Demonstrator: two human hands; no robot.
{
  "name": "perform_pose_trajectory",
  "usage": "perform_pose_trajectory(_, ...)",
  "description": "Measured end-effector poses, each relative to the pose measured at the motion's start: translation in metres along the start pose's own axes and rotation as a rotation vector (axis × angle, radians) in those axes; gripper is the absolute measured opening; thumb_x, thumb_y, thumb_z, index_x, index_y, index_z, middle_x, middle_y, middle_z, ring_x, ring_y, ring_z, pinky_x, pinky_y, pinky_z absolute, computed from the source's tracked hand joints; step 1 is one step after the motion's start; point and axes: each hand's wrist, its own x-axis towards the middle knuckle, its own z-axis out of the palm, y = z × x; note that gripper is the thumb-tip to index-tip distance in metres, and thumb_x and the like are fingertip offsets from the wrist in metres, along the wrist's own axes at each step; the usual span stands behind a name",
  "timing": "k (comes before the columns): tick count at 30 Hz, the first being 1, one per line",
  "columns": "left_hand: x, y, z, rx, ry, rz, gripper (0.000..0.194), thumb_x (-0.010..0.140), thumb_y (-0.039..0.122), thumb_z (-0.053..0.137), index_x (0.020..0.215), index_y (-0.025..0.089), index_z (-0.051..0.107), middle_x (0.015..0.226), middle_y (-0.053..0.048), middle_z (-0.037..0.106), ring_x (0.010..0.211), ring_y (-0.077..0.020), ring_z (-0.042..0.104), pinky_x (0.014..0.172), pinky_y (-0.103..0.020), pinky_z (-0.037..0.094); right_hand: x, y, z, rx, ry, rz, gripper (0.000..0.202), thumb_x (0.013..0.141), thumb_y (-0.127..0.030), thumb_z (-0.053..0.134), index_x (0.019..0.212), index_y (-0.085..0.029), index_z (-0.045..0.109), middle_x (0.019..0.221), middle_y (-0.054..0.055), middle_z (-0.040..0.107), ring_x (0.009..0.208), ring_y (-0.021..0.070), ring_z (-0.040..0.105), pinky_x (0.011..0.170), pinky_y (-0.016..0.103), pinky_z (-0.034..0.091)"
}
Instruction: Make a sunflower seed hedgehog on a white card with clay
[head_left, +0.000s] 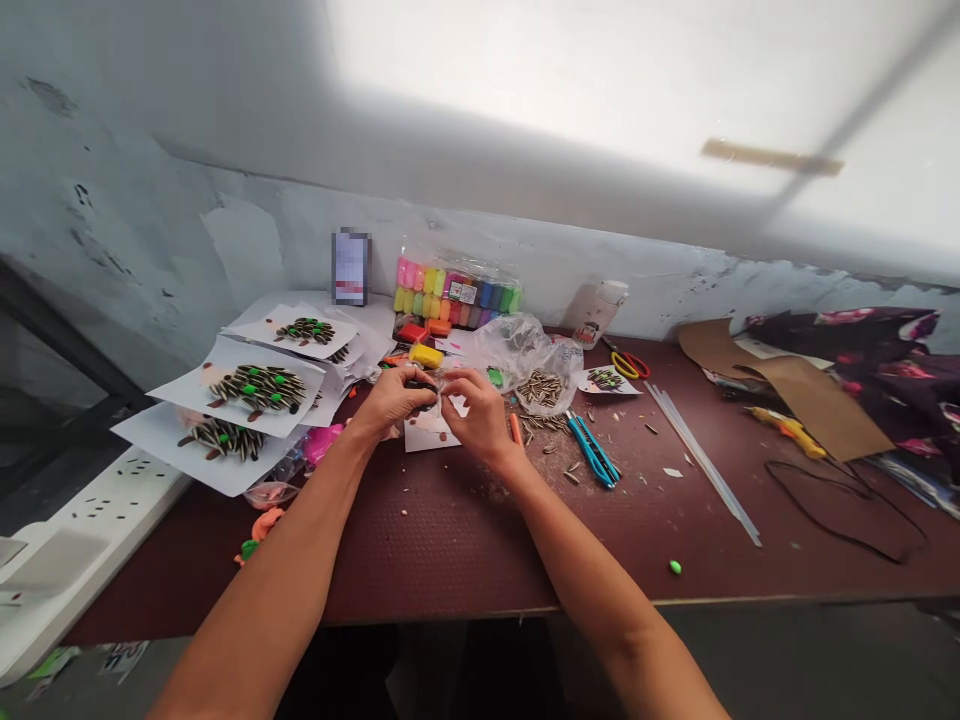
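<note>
My left hand (399, 398) and my right hand (478, 412) are close together over a white card (421, 434) with small brown and pink bits on it. The fingers of both are pinched around something small and dark or clear that I cannot make out. Just right of my right hand, striped seeds (541, 388) lie in a clear plastic bag and spill onto the table. Blue-handled pliers (592, 450) rest beside them. Yellow (426, 355) and red (411, 332) tubs stand behind my hands.
Stacked cards with seed-covered shapes (259, 388) lie at left, near a white power strip (97, 530). Multicoloured clay packs (457, 295), a phone (351, 267) and a bottle (600, 315) stand behind. Scissors (628, 363), clear sticks (705, 465) and a yellow glue gun (787, 430) lie at right.
</note>
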Motion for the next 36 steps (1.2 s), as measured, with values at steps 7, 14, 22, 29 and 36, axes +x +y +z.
perform_pose_trajectory(7, 0.010, -0.007, -0.023, 0.488, 0.205, 0.252, 0.017, 0.064, 0.023, 0.060, 0.075, 0.018, 0.072, 0.082, -0.005, 0.073, 0.080, -0.0242, 0.067, 0.076, -0.034, 0.051, 0.007, -0.002, -0.008, 0.204, 0.063, 0.183, 0.020, 0.078, -0.014, 0.049, 0.084, -0.020, 0.067, 0.107, 0.005, 0.069, 0.081, 0.0129, 0.061, 0.066, 0.023, 0.047)
perform_pose_trajectory(14, 0.006, -0.018, -0.032, 1.161, 0.349, 0.249, 0.036, 0.077, 0.011, 0.050, 0.102, 0.013, 0.076, 0.101, -0.020, 0.070, 0.098, -0.0370, 0.064, 0.083, -0.044, 0.049, 0.007, 0.007, -0.005, 0.234, -0.071, 0.338, 0.015, 0.078, -0.026, 0.050, 0.067, -0.019, 0.058, 0.058, -0.005, 0.048, 0.054, 0.0095, 0.040, 0.054, 0.023, 0.031)
perform_pose_trajectory(22, 0.001, -0.016, -0.025, 1.278, 0.351, 0.284, 0.041, 0.085, 0.009, 0.042, 0.113, 0.014, 0.072, 0.110, -0.020, 0.066, 0.109, -0.0362, 0.057, 0.092, -0.047, 0.046, 0.007, 0.018, 0.000, 0.345, -0.145, 0.412, 0.018, 0.074, -0.036, 0.061, 0.068, -0.019, 0.059, 0.061, -0.003, 0.055, 0.055, 0.0096, 0.043, 0.054, 0.022, 0.032)
perform_pose_trajectory(29, 0.007, -0.011, -0.020, 1.118, 0.328, 0.486, 0.042, 0.086, 0.010, 0.043, 0.116, 0.016, 0.071, 0.121, -0.016, 0.066, 0.113, -0.0323, 0.057, 0.099, -0.047, 0.045, 0.009, 0.016, -0.002, 0.482, -0.149, 0.482, 0.024, 0.079, -0.043, 0.059, 0.074, -0.019, 0.064, 0.065, -0.001, 0.063, 0.051, 0.0086, 0.045, 0.051, 0.022, 0.037)
perform_pose_trajectory(36, 0.012, -0.025, -0.012, 1.224, 0.105, 0.485, 0.039, 0.086, 0.009, 0.044, 0.105, 0.020, 0.076, 0.123, -0.012, 0.068, 0.108, -0.0297, 0.062, 0.096, -0.045, 0.047, 0.010, 0.015, -0.005, 0.685, -0.175, 0.600, 0.027, 0.072, -0.046, 0.068, 0.077, -0.019, 0.068, 0.070, 0.000, 0.067, 0.049, 0.0061, 0.044, 0.048, 0.021, 0.034)
